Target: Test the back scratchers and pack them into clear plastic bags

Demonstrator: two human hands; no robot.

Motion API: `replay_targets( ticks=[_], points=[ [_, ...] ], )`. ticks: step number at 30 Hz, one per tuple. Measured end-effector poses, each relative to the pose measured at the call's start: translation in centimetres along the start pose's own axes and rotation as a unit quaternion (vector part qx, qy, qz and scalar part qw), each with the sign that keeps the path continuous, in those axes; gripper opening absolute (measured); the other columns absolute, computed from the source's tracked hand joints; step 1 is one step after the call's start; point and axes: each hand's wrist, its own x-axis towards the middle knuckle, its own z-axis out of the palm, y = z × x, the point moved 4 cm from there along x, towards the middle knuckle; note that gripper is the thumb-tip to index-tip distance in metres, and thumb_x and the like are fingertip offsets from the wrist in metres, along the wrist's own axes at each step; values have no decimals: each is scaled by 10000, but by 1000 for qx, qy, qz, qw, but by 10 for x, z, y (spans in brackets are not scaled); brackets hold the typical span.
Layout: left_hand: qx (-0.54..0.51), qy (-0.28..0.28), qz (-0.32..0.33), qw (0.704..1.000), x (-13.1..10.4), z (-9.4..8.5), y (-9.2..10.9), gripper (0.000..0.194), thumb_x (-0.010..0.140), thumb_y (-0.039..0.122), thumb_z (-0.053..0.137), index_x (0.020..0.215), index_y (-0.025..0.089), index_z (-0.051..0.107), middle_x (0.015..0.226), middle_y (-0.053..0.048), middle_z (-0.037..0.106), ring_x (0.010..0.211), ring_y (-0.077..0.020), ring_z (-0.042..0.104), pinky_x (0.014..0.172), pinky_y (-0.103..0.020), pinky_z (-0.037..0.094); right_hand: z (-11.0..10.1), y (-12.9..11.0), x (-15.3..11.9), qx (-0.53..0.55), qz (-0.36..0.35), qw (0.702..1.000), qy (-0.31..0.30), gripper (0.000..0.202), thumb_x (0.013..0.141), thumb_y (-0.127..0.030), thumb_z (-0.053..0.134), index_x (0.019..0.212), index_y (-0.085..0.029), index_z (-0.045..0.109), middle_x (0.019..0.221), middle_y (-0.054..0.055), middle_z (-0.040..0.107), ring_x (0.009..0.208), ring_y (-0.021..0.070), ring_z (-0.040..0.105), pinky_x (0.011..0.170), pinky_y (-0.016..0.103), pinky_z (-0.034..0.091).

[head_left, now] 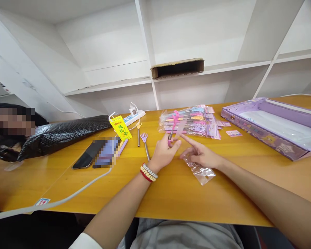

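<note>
My left hand (163,151) is closed around the handle of a pink claw-headed back scratcher (176,118), held upright. Close beside it, my right hand (201,155) has its index finger stretched toward the left hand, while the other fingers curl on a clear plastic bag (204,174). A thin translucent strip (180,128) shows between the two hands; what it belongs to I cannot tell. Left of my left hand lie a purple back scratcher (144,138) and a yellow one (138,129). Beyond the hands are several bagged back scratchers (194,121) in mixed colours.
At right stands a shallow purple display box (274,138), near a small pink card (233,133). Two phones (86,157), a yellow packet (120,128), a power strip (133,118) and a white cable (88,185) occupy the left. Another person sits beside a black bag (67,133).
</note>
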Motion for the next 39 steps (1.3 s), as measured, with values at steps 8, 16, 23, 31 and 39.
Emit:
replay_targets(
  ticks=[8, 16, 23, 31, 39],
  points=[
    [-79, 78, -29, 993, 6, -6, -13, 278, 720, 368, 620, 773, 174, 428, 655, 35, 495, 521, -72, 447, 531, -220, 358, 0, 4, 2, -5, -10, 998, 56, 716, 783, -254, 583, 1381, -264, 188, 850, 16, 582, 558, 90, 523, 507, 221, 428],
    [-58, -1, -18, 998, 2, 6, -5, 289, 729, 380, 612, 842, 168, 451, 788, -4, 549, 601, -81, 462, 568, -223, 371, -7, -8, -1, 5, -119, 981, 151, 492, 676, -65, 579, 1010, -279, 288, 1008, -11, 522, 477, 22, 428, 471, 184, 359],
    [4, 12, -16, 1000, 1, 3, -1, 299, 801, 470, 495, 817, 175, 452, 678, 15, 511, 568, -96, 455, 554, -238, 350, -5, 1, 1, -145, -48, 984, 93, 433, 690, -48, 479, 1086, -217, 444, 513, -91, 352, 422, 53, 294, 423, 187, 236],
    [95, 61, 12, 994, 1, -9, 3, 295, 890, 426, 331, 724, 195, 409, 606, 8, 482, 544, -129, 440, 532, -266, 285, -10, -2, 0, -169, -39, 978, 120, 529, 673, -57, 465, 1180, -205, 436, 503, -83, 367, 445, 72, 353, 443, 197, 258],
    [139, 8, 65, 988, 1, -3, 6, 305, 894, 393, 336, 705, 188, 461, 622, 3, 489, 580, -127, 458, 553, -251, 291, -11, 0, 0, -173, -47, 976, 128, 526, 666, -69, 475, 1176, -197, 465, 521, -66, 387, 453, 82, 365, 445, 209, 275]
  ],
)
